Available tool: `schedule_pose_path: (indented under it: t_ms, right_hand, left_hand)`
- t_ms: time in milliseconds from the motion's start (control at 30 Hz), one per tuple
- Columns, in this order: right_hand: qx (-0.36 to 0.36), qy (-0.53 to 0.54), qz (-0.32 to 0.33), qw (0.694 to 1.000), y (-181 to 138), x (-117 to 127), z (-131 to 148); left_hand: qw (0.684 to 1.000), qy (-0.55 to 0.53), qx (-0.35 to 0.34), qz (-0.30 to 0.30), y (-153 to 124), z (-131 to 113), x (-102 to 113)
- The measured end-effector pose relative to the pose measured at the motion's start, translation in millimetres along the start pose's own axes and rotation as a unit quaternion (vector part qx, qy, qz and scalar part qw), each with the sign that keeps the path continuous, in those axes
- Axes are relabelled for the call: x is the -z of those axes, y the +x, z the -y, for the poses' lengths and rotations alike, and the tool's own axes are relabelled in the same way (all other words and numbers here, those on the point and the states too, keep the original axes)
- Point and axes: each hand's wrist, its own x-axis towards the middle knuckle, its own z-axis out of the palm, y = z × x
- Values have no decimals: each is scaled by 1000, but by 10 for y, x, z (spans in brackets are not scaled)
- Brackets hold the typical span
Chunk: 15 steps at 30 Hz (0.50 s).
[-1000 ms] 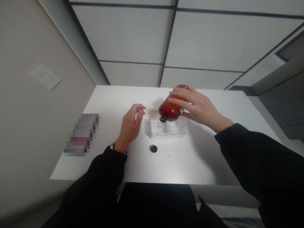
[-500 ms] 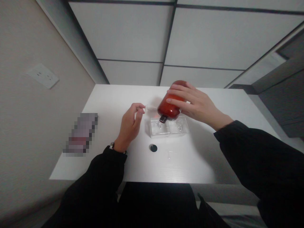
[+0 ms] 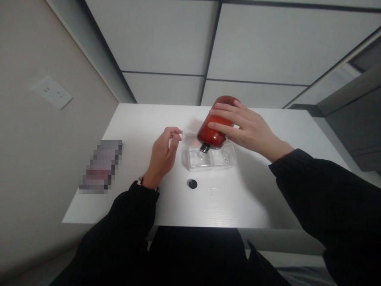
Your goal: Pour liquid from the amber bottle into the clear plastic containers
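Observation:
My right hand (image 3: 245, 125) is wrapped round a reddish-brown bottle (image 3: 214, 126), tipped with its dark neck pointing down and left. The neck is over a clear plastic box (image 3: 212, 162) with compartments, near its back left part. Whether liquid is flowing, I cannot make out. Thumb and fingers of my left hand (image 3: 165, 151) are closed at the edge of a clear lid (image 3: 190, 138), which stands out faintly behind the box. A round black cap (image 3: 193, 184) lies on the white table (image 3: 143, 119) in front of the box.
A thin clear piece (image 3: 216, 192) lies right of the cap, hard to make out. Toward the table's left edge is a pixelated flat object (image 3: 102, 167). White panels (image 3: 166, 87) rise behind the table, and a wall with a socket (image 3: 53, 92) stands at the left.
The bottle's base has risen slightly, so it tilts a bit more steeply over the box. My left hand keeps its place. The whole view has shifted very slightly.

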Motion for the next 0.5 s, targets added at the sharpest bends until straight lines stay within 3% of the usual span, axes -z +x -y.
schedule_pose_path:
  t_ms: [500]
  right_hand:
    - [-8, 3, 27, 1000, 49, 90, 36]
  left_hand:
    - [1000, -4, -5, 1, 1, 4, 2]
